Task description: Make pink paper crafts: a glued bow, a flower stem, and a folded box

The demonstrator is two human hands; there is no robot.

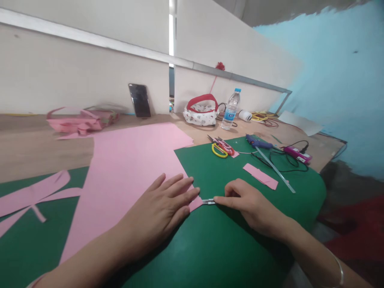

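Observation:
My left hand (pixel 165 208) lies flat with fingers outstretched on a large pink sheet (pixel 129 160), near its right corner. At that corner a small silvery metal piece (pixel 208 201) sticks out over the green mat (pixel 192 256); its exact kind is unclear. My right hand (pixel 249 204) has one digit extended onto the piece's right end, the other fingers curled in. Pink cut strips (pixel 260 176) rest on the mat beyond this hand. Farther back are yellow-handled scissors (pixel 219 151) and another pair with red handles (pixel 228 147), lying together.
Blue glue gun (pixel 258 142), clear glue stick (pixel 276 170) and purple power strip (pixel 297 154) with black cable lie at right. Water bottle (pixel 231 110), fabric pouch (pixel 201 114) and leaning phone (pixel 139 101) stand at the back. Pink cutouts (pixel 33 196) lie at left.

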